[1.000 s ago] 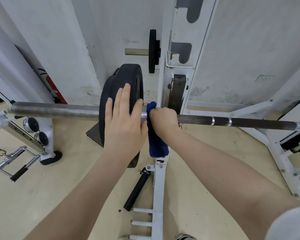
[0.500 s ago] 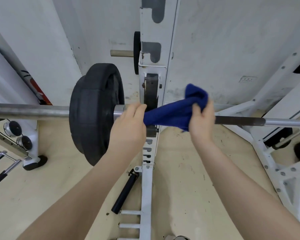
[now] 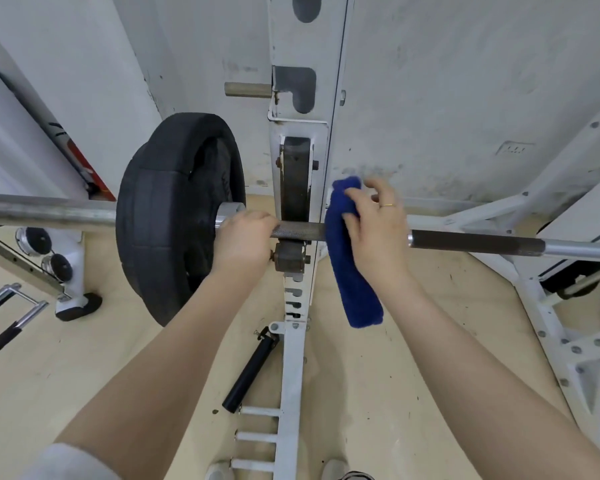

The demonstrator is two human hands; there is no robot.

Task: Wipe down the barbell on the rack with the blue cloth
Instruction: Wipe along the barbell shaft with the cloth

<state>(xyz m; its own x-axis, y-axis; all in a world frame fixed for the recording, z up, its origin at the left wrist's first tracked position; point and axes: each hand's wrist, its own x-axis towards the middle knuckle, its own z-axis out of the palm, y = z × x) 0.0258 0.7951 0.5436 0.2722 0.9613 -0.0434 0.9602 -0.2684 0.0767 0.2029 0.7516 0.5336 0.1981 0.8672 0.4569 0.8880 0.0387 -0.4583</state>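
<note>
A long steel barbell (image 3: 465, 241) with a dark knurled shaft is seen lying horizontally across the white metal rack upright (image 3: 300, 140), seated in the rusty dark hook (image 3: 294, 188) of that upright. A thick black rubber weight plate (image 3: 168, 216) is loaded on the barbell's sleeve to the left of the upright, and the bare sleeve end is seen running on to the left edge of the view. The left hand (image 3: 243, 242) is wrapped around the bar between the plate's chrome collar and the hook, its fingers curled over the shaft. The folded dark blue terry cloth (image 3: 349, 268) is draped over the bar just to the right of the upright, its upper end rising above the bar and its longer end hanging down below it. The cloth is pressed against the bar by the right hand (image 3: 374, 230), whose thumb and fingers (image 3: 355, 195) are bent over the cloth's upper part; a thin gold ring is worn on one finger. A black cylindrical handle (image 3: 250, 372) is seen lying on the pale wooden floor (image 3: 84, 358) beside the rack's base, and a chrome cable-machine grip (image 3: 11, 313) lies at the far left.
</note>
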